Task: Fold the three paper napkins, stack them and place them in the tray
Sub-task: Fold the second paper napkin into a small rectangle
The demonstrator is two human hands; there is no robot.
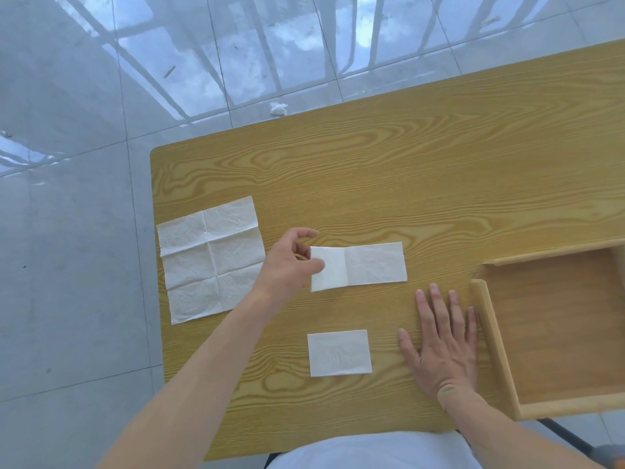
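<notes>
Three white paper napkins lie on the wooden table (406,170). An unfolded napkin (211,260) with crease lines is spread flat at the left edge. A half-folded napkin strip (365,265) lies in the middle, and my left hand (289,264) pinches its left end between thumb and fingers. A small fully folded napkin (339,353) rests near the front edge. My right hand (443,340) lies flat on the table with fingers spread, between the folded napkin and the wooden tray (492,336), holding nothing.
The tray sits at the table's right front corner and overhangs the front edge; its inside holds nothing. A crumpled white scrap (279,109) lies on the glossy tiled floor beyond the table's far edge. The table's left edge runs just beside the unfolded napkin.
</notes>
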